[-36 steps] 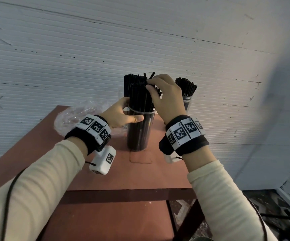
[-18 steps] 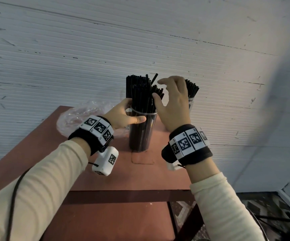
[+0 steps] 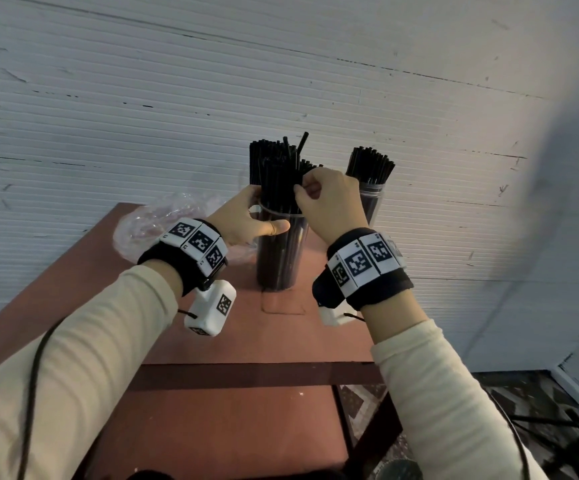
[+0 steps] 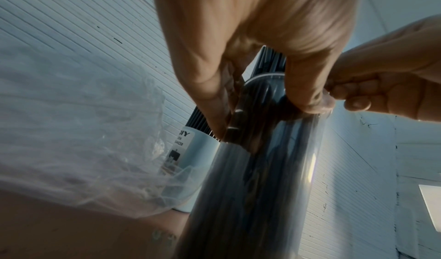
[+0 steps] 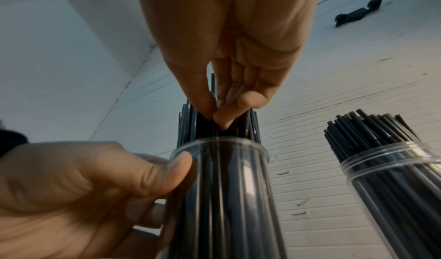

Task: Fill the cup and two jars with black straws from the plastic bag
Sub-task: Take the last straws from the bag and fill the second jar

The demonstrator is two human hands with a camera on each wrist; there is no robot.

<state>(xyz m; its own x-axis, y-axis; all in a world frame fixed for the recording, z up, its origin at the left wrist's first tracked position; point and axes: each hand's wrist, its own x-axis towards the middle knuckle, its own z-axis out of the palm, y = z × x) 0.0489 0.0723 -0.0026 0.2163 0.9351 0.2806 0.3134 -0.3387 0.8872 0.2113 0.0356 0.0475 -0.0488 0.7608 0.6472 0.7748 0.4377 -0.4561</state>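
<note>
A clear jar [image 3: 281,251] packed with black straws [image 3: 274,168] stands mid-table. My left hand [image 3: 243,221] grips it just under the rim, thumb across the front [image 5: 171,170]. My right hand [image 3: 319,199] pinches a few straws between thumb and fingertips [image 5: 222,116] above the rim. A second clear jar [image 3: 371,202] of straws stands behind and to the right, untouched. The white labelled cup [image 4: 190,150] holds straws behind the near jar, seen only in the left wrist view. The crumpled plastic bag [image 3: 163,223] lies to the left.
The reddish-brown table [image 3: 212,341] is small and backs onto a white ribbed wall [image 3: 281,81]. Its right edge runs close beside the second jar, with patterned floor [image 3: 367,403] below. The near part of the tabletop is bare.
Half a second ago my right hand was spread open beside the straw tops. It has dropped lower and closed into a pinch on a few straws. My left hand still holds the jar.
</note>
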